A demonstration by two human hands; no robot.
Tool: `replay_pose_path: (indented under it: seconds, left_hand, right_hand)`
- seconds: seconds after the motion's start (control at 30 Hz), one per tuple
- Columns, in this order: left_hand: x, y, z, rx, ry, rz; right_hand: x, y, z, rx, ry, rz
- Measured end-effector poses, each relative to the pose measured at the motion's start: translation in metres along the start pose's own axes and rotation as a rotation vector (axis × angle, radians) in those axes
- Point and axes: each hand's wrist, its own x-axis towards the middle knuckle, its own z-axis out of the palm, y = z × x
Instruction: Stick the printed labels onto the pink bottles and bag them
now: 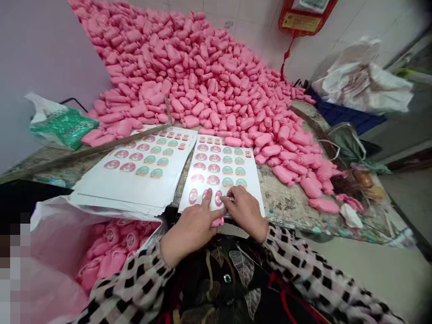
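Observation:
My left hand (pixel 191 227) is over the near edge of a white sticker sheet (pixel 255 198), its index finger stretched onto the paper. Beneath its curled fingers shows the end of a small pink bottle-shaped piece (pixel 218 222), mostly hidden by the hand. My right hand (pixel 247 210) has its thumb and fingertips pinched together at the edge of an oval pink sticker (pixel 218 198) in the nearest row. Whether that sticker is lifted off the sheet cannot be made out. Rows of pink and green stickers cover the upper part of the sheet.
A heap of pink pieces (pixel 202 81) fills the back of the worktable (pixel 286 202). Left lies a stack of sticker sheets (pixel 121 191) with a metal bar (pixel 111 146) across it. An open white bag (pixel 54 252) at lower left contains labelled pink pieces (pixel 113 236).

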Motion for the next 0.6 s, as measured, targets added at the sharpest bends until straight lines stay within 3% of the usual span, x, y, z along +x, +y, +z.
replay_pose_path:
  seconds: [0.3,0.6]
  left_hand:
    - [0.0013,0.0036,0.0033,0.042,-0.013,-0.019]
    - [-0.0006,0.0034,0.0051,0.043,0.011,-0.021]
  right_hand:
    - [0.0043,-0.0019,0.0022,0.095,0.009,0.136]
    - [0.0033,-0.0048,-0.0034,0.034,0.057,0.047]
